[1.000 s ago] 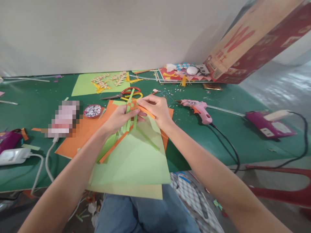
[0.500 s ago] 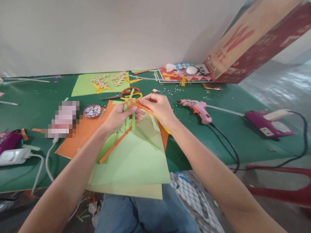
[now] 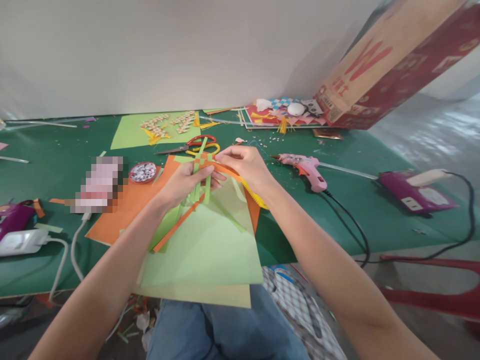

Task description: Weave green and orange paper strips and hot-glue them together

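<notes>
A small weave of green and orange paper strips (image 3: pixel 201 165) is held above the green table (image 3: pixel 60 160). My left hand (image 3: pixel 185 182) grips it from below, fingers closed round the hanging strips. My right hand (image 3: pixel 245 167) pinches an orange strip (image 3: pixel 230 172) at the weave's right edge, with a yellow strip trailing under the wrist. Light green paper sheets (image 3: pixel 210 250) and an orange sheet (image 3: pixel 125 210) lie beneath the hands.
Red-handled scissors (image 3: pixel 191 144) lie just beyond the weave. A pink glue gun (image 3: pixel 305 170) with a black cord sits right. A round tin of googly eyes (image 3: pixel 143 171), a white charger (image 3: pixel 20 241), a purple box (image 3: pixel 414 192) and a tilted cardboard box (image 3: pixel 390 65) stand around.
My right hand has shifted slightly left and up, drawing the orange strip across the weave; a yellow strip now shows beneath the wrist. My left hand barely moved.
</notes>
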A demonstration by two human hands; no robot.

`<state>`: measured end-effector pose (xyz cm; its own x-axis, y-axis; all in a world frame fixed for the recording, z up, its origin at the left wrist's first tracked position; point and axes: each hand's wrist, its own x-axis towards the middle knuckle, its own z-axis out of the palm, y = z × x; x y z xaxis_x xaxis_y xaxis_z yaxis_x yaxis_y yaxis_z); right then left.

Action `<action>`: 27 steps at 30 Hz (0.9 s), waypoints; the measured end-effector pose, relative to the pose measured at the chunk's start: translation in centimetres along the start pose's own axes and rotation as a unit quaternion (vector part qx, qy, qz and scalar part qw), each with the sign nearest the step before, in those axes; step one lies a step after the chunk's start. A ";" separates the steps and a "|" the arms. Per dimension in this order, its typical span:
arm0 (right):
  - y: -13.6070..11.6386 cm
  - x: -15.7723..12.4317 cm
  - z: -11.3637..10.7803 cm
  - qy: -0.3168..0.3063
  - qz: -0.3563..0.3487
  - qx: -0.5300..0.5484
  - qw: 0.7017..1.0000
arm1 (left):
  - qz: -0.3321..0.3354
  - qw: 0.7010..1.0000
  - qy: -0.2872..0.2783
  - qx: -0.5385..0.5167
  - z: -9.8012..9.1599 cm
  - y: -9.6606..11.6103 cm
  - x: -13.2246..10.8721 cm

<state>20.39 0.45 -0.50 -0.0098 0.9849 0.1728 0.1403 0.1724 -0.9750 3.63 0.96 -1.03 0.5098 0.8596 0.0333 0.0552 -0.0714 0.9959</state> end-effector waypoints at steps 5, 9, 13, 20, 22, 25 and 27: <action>0.2 0.2 -0.1 0.007 -0.006 0.014 1.000 | -0.007 0.999 0.014 0.028 -0.2 -0.1 0.1; 0.4 0.4 -0.1 0.013 -0.008 0.005 1.000 | -0.016 1.000 0.018 0.014 0.0 -0.1 0.2; 0.5 0.5 -0.1 0.032 -0.022 -0.011 0.999 | -0.020 1.000 0.013 0.007 0.2 0.0 0.2; 0.9 0.9 -0.8 -0.019 0.002 0.029 0.999 | 0.007 0.999 0.034 0.026 0.1 0.1 0.2; 0.9 1.1 -1.0 -0.038 0.005 0.044 0.998 | 0.009 0.999 0.034 0.014 0.1 0.1 0.2; 0.8 1.1 -1.1 -0.056 0.005 0.066 0.996 | 0.007 0.999 0.039 0.012 0.1 0.0 0.3; 0.6 1.0 -1.0 -0.060 0.007 0.068 0.996 | 0.007 0.999 0.047 0.014 0.0 -0.2 0.3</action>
<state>21.51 1.53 -0.81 -0.1283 0.9805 0.1491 0.0052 0.1510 -0.9885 3.80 1.22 -1.19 0.4285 0.9018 0.0557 0.0737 -0.0964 0.9926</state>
